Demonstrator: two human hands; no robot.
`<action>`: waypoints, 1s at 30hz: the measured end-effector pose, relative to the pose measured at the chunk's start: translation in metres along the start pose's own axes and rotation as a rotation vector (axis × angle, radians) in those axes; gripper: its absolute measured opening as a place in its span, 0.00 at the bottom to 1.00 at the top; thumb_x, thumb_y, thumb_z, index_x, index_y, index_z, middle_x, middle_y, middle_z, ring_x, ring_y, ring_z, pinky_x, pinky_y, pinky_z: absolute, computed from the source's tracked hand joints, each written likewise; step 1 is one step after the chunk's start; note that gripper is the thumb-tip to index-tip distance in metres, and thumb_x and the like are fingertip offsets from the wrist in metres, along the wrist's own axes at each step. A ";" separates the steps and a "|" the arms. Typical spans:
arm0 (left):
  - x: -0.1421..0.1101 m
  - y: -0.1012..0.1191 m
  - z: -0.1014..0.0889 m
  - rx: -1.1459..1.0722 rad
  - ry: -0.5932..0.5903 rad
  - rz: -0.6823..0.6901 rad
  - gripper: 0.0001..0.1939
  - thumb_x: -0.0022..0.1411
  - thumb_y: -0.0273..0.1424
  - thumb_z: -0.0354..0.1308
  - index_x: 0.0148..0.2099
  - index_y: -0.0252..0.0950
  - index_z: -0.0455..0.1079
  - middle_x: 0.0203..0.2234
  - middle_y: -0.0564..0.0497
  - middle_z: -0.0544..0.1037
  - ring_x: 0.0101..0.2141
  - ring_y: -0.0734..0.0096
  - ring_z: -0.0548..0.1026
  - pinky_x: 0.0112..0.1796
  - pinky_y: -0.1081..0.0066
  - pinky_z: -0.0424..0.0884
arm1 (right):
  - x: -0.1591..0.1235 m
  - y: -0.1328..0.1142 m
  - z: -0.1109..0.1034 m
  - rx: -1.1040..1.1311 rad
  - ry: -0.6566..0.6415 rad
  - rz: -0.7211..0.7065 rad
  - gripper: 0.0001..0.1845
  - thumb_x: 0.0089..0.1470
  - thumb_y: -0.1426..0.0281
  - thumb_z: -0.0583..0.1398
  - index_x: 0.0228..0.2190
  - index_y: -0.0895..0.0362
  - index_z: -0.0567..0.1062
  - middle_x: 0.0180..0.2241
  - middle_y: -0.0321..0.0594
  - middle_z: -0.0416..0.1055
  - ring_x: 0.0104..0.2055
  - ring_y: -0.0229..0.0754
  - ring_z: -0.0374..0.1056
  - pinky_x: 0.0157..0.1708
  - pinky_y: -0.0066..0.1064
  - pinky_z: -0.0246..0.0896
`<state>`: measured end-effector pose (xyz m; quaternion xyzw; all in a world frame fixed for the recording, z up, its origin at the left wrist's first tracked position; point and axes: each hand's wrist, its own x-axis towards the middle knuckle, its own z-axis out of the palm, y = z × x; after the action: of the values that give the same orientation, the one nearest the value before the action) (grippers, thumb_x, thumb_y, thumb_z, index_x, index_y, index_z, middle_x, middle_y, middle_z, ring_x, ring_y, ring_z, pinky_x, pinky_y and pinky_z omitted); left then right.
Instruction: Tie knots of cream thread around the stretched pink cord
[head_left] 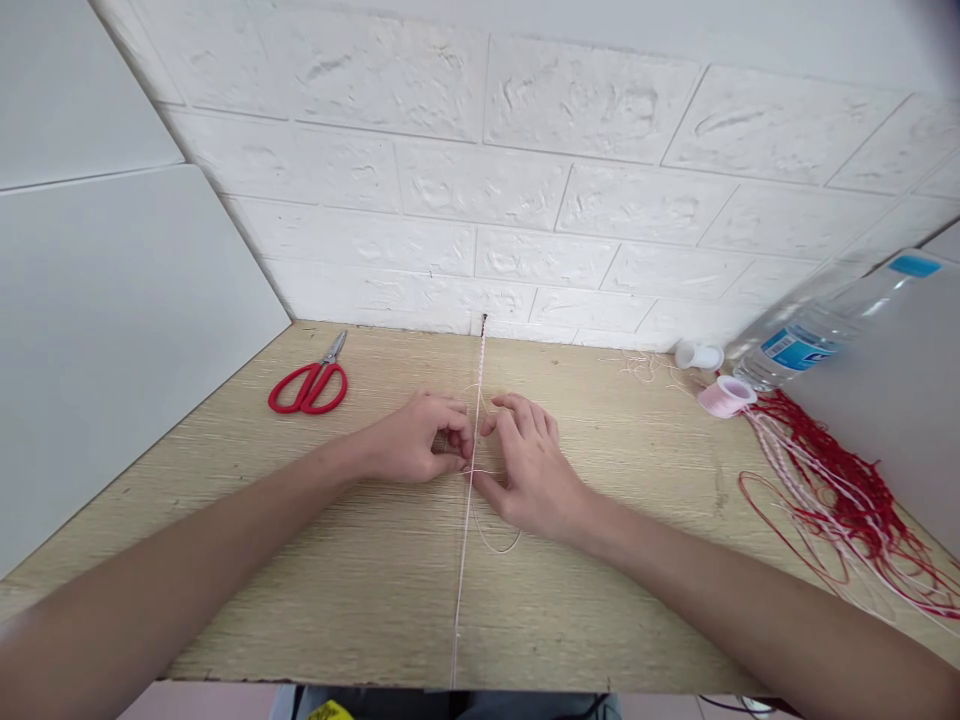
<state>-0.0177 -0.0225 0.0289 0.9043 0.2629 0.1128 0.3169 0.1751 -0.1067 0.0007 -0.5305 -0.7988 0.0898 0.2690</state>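
A thin pale pink cord [463, 570] runs taut from the wall side to the table's front edge, with a thicker braided stretch [481, 360] at its far end. Left of it, my left hand [424, 438] has curled fingers, thumb and index closing on a fine white thread beside the cord. My right hand [534, 470] is bent over the other side; its thumb touches near the cord and stands apart from the index finger. A loose thread loop [499, 550] hangs below the right hand. Thread ends inside the palms are hidden.
Red-handled scissors [309, 388] lie at the left. On the right are a pink thread spool [726, 397], a white spool [699, 356], a clear plastic bottle [814, 335] and a heap of red and pink cords [862, 490]. A white brick-patterned wall [517, 190] closes the back.
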 end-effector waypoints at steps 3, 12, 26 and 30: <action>-0.001 0.002 0.000 0.021 -0.041 -0.011 0.04 0.56 0.30 0.59 0.31 0.39 0.74 0.31 0.52 0.74 0.38 0.65 0.70 0.52 0.60 0.57 | 0.000 0.001 0.000 0.023 -0.021 -0.011 0.22 0.53 0.63 0.61 0.47 0.54 0.63 0.56 0.52 0.58 0.64 0.54 0.49 0.61 0.54 0.48; -0.001 -0.002 -0.006 -0.024 -0.068 -0.038 0.07 0.59 0.35 0.56 0.32 0.38 0.72 0.31 0.51 0.73 0.37 0.65 0.69 0.47 0.63 0.61 | 0.001 0.004 0.002 0.023 -0.060 -0.004 0.29 0.55 0.60 0.60 0.55 0.55 0.59 0.60 0.53 0.53 0.66 0.57 0.46 0.62 0.59 0.46; 0.012 -0.024 -0.020 -1.016 0.544 -0.297 0.10 0.62 0.35 0.57 0.34 0.38 0.58 0.20 0.58 0.62 0.22 0.77 0.67 0.36 0.65 0.73 | 0.002 0.002 0.000 0.019 -0.059 -0.012 0.29 0.55 0.60 0.59 0.54 0.56 0.59 0.59 0.53 0.55 0.64 0.56 0.49 0.62 0.59 0.44; 0.012 -0.038 -0.020 -0.770 0.710 -0.402 0.10 0.61 0.37 0.57 0.37 0.39 0.60 0.18 0.59 0.59 0.18 0.79 0.60 0.22 0.74 0.64 | 0.002 0.002 0.000 0.018 -0.055 -0.011 0.30 0.55 0.60 0.59 0.55 0.56 0.58 0.58 0.53 0.56 0.63 0.55 0.50 0.62 0.58 0.44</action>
<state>-0.0297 0.0191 0.0208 0.5619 0.4605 0.4357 0.5315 0.1761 -0.1046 0.0007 -0.5209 -0.8081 0.1101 0.2522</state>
